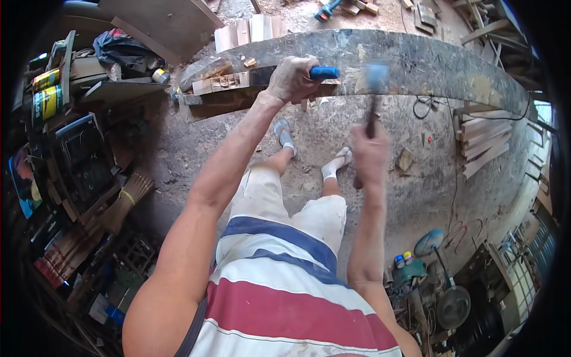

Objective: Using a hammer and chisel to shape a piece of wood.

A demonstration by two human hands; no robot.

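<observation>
My left hand (292, 80) is closed around a blue-handled tool (325, 72), apparently a chisel; its blade is hidden by the hand. In my right hand (372, 149) is a hammer (371, 119), raised upright, its head smeared by motion to the right of the blue handle and apart from it. Beneath my left hand a wooden piece (205, 86) with several notches cut into it lies along the near side of a long dark bench plank (416, 59). Small wood chips (250, 62) rest on the plank.
Pale wood blocks (250, 33) stand beyond the plank, near a teal power tool (327, 11). Stacked boards (485, 140) lie at the right, with a black cord (423, 107) nearby. A fan (453, 306) stands lower right; cluttered shelves (77, 154) fill the left.
</observation>
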